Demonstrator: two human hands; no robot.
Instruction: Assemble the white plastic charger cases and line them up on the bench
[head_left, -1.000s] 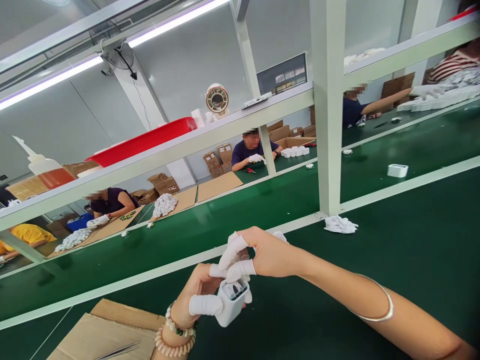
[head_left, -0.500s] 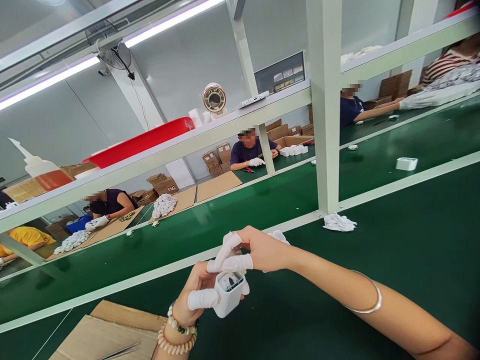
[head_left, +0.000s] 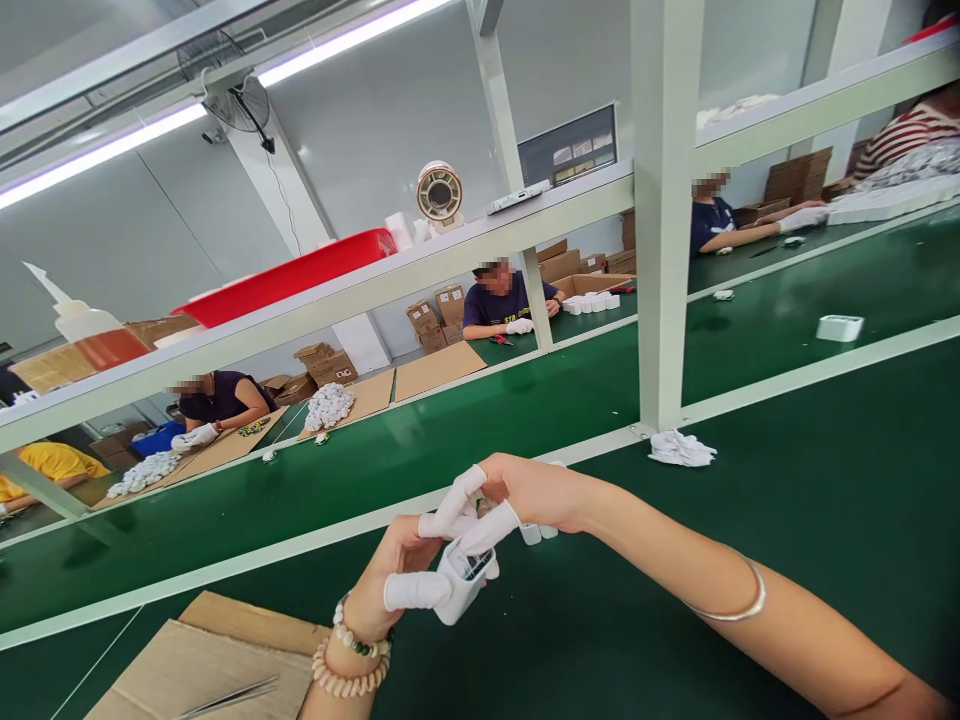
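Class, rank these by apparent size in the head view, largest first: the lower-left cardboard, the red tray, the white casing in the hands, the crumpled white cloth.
1. Lower-left cardboard
2. Red tray
3. White casing and crumpled white cloth: too alike to rank

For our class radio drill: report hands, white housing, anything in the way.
Left hand gripping white housing. Right hand at its open top, grip unclear. Housing tilted, parts visible inside. Tweezers aside on cardboard.
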